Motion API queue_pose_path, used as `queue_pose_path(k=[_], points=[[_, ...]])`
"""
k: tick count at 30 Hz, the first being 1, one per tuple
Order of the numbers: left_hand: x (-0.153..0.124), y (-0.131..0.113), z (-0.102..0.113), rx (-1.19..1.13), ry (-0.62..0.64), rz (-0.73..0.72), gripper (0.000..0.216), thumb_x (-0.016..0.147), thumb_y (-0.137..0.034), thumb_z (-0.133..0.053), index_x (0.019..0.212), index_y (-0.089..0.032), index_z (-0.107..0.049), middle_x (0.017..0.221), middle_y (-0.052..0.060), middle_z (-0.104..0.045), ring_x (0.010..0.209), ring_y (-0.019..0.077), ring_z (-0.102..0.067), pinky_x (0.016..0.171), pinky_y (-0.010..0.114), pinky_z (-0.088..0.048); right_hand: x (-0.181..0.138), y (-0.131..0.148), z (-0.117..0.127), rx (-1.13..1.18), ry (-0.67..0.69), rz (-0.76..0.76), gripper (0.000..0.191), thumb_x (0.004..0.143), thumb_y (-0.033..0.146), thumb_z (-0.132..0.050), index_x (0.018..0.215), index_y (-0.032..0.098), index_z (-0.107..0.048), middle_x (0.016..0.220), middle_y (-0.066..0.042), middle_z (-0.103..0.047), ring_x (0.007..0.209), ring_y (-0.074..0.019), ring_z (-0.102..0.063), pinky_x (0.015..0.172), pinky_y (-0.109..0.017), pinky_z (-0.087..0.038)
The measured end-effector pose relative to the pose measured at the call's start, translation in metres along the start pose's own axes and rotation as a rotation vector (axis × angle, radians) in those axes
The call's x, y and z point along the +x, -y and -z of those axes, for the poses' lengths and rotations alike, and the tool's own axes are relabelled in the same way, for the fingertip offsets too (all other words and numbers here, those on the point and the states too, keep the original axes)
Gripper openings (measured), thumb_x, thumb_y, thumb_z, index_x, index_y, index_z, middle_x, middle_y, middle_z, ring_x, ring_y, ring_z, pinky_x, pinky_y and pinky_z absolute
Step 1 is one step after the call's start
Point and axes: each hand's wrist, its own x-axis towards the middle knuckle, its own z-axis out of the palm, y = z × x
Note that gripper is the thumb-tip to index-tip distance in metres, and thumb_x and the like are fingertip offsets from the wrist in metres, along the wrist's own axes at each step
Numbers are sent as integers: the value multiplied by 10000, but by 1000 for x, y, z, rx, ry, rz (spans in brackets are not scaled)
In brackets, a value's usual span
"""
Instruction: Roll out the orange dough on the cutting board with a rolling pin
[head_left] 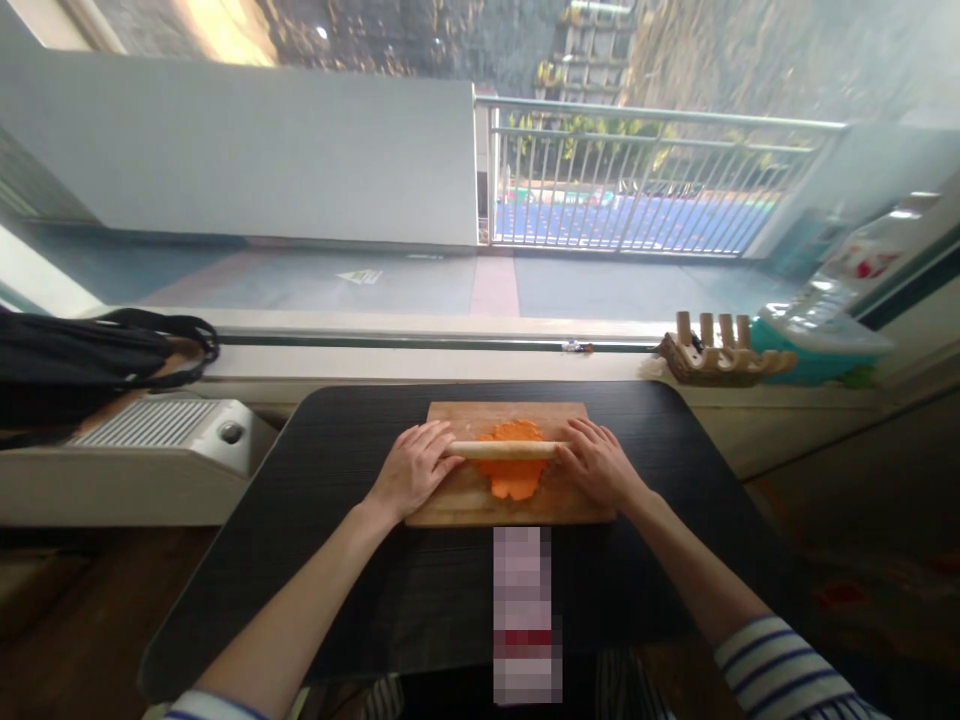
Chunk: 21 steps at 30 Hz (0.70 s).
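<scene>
A wooden board (465, 495) lies on the black table (345, 440). On it sits a flattened orange piece of dough (514, 478). A pale wooden rolling pin (506, 450) lies across the dough. My left hand (416, 465) rests palm-down on the pin's left end, fingers stretched flat over it. My right hand (596, 462) presses the right end in the same way, fingers flat.
A white radiator-like unit (150, 445) with a black bag (82, 360) on it stands to the left. A wooden rack (712, 350) and a plastic bottle (832, 290) sit on the windowsill at right. Window glass is directly behind the table.
</scene>
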Motion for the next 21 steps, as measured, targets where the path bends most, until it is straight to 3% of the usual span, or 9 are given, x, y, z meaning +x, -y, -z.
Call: queue_pose_path(k=[7, 14, 21], points=[[-1, -17, 6, -8, -67, -88, 295, 911, -367, -500, 1133, -217, -621, 1176, 74, -674, 1141, 236, -590, 1011, 449, -412, -24, -16, 7, 100, 1, 101, 197, 914, 355, -531, 1063, 256, -616, 1203, -42, -654, 1262, -236, -486, 1082, -526, -289], [-4, -36, 5, -14, -45, -93, 233, 853, -240, -544, 1060, -210, -647, 1192, 72, -666, 1147, 232, -583, 1028, 446, -402, -36, -33, 9, 149, -52, 131, 191, 886, 345, -582, 1049, 246, -590, 1152, -49, -666, 1153, -235, -572, 1033, -500, -360], [-1, -30, 2, -28, -38, -57, 285, 855, -240, -546, 1126, -202, -624, 1214, 77, -654, 1163, 241, -571, 1025, 449, -407, -29, -33, 4, 147, -125, 163, 251, 874, 329, -601, 1104, 233, -579, 1158, -65, -666, 1129, -236, -587, 996, -450, -422]])
